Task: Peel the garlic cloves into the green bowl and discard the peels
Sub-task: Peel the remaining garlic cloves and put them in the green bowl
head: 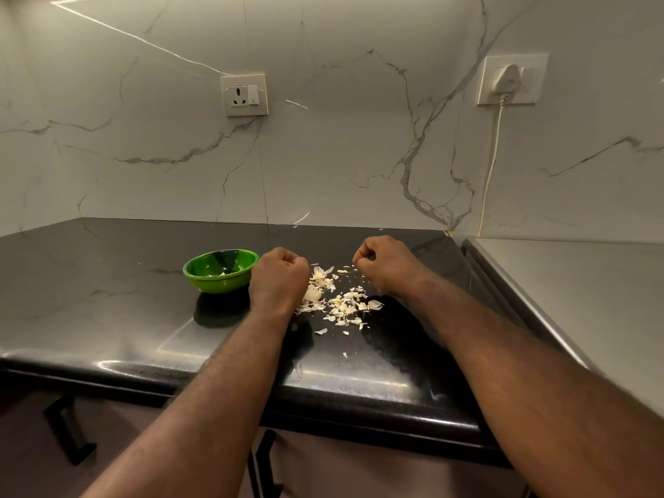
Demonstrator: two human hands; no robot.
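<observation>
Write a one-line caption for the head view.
Left hand and right hand, fingers curled, above garlic peels scattered on the black counter beside the green bowl.

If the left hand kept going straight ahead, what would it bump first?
Probably the wall. The left hand points past the bowl, which sits to its left; only counter lies ahead, though depth is hard to judge.

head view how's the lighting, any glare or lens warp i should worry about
Head view: glare streaks on the glossy front edge of the countertop; head view: a thin light reflection crosses the marble wall; head view: the green bowl casts a dark reflection just in front of it; head view: wide-angle warp bends the countertop edges, while the garlic peels look sharp.
</observation>
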